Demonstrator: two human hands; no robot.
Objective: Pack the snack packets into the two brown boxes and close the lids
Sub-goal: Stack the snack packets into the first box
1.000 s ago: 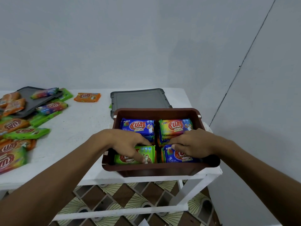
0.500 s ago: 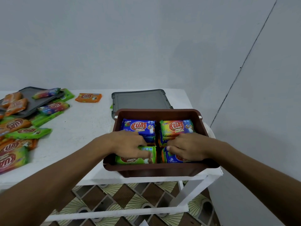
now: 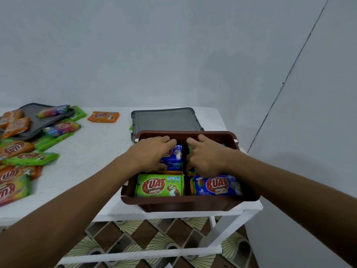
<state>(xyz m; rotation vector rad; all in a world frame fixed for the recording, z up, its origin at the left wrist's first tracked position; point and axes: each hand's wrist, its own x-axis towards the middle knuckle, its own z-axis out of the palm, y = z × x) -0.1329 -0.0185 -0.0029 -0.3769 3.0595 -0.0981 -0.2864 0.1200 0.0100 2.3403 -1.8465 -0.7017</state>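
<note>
A white tabletop (image 3: 92,151) stands against a plain pale wall, with a patterned tile floor under it. One brown box (image 3: 185,202) sits at the near right edge of the tabletop, and four stacks of snack packets fill it. At the front, a green packet (image 3: 159,185) is on the left and a blue packet (image 3: 217,185) is on the right. The left hand (image 3: 152,153) lies on the back left stack, fingers curled down over another blue packet (image 3: 174,153). The right hand (image 3: 204,155) curls the same way over the back right stack, which it mostly hides. One grey lid (image 3: 166,118) lies flat just behind the box. More packets lie loose on the far left, some on a second grey lid (image 3: 36,120). One orange packet (image 3: 103,117) lies alone between the two lids.
</note>
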